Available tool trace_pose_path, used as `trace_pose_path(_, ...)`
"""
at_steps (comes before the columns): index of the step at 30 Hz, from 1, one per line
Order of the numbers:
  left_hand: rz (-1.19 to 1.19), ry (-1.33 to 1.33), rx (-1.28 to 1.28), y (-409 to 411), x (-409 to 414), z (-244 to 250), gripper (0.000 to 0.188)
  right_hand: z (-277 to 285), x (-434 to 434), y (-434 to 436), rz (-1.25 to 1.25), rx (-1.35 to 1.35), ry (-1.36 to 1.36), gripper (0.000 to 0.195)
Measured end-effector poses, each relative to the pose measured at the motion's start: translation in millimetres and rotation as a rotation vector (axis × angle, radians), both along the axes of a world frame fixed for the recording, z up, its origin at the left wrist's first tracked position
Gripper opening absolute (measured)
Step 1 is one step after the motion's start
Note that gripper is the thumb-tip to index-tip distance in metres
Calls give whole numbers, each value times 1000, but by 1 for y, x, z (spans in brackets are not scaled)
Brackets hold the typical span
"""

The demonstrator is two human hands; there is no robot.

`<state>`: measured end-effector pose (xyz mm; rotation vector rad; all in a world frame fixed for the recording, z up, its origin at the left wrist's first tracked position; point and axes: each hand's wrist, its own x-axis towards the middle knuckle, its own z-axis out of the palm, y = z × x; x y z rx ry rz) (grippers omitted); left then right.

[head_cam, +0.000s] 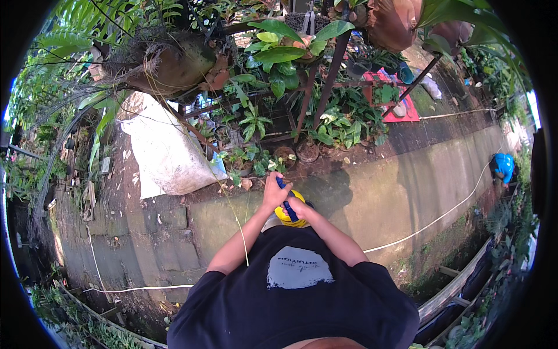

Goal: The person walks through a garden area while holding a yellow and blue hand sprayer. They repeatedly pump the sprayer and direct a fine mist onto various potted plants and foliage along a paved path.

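Observation:
My left hand [274, 194] is closed at the upper end of a dark blue handle [291, 212], which slants down to the right in front of my waist. Just below and to the right, my right hand [297, 207] is closed around the lower part. A round yellow object [300, 195] lies directly under and beside my hands; what it is, and whether the blue handle is joined to it, cannot be told. Above my left hand stand small potted plants [284, 155] with variegated leaves along the path's edge.
A large white sack [170, 148] lies at the left. Metal racks hold plants, with hanging staghorn ferns [394, 22] above. A pale hose [429, 229] crosses the concrete path [375, 196]. A person in blue [504, 166] bends at the far right. A red sheet [403, 100] lies beyond the rack.

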<state>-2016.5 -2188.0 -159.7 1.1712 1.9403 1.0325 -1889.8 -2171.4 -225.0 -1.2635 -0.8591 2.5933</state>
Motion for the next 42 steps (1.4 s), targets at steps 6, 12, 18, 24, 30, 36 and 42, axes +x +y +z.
trace_pose_path(6, -163, 52, 141, 29, 31, 17, 39, 36, 16, -12, -288, 79, 24, 29)
trace_pose_path(12, -195, 21, -12, 24, 28, 19, 25, 31, 31, -10, -125, 91, 43, 29)
trace_pose_path(18, -425, -51, -11, 29, 55, 26, 30, 20, 41, -28, -414, 88, -56, 30)
trace_pose_path(24, -523, -1, 54, 42, 108, 27, 30, 1, 80, -31, -603, 154, -1, 34)
trace_pose_path(30, -503, 225, 110, 62, 161, 47, 27, 9, 144, -7, -559, 168, -77, 35)
trace_pose_path(36, -470, 326, 280, 93, 223, 52, 32, 40, 228, 16, -380, 111, -26, 32)
trace_pose_path(42, -497, 303, 468, 126, 256, 143, 33, 32, 308, 38, -229, 12, -41, 32)
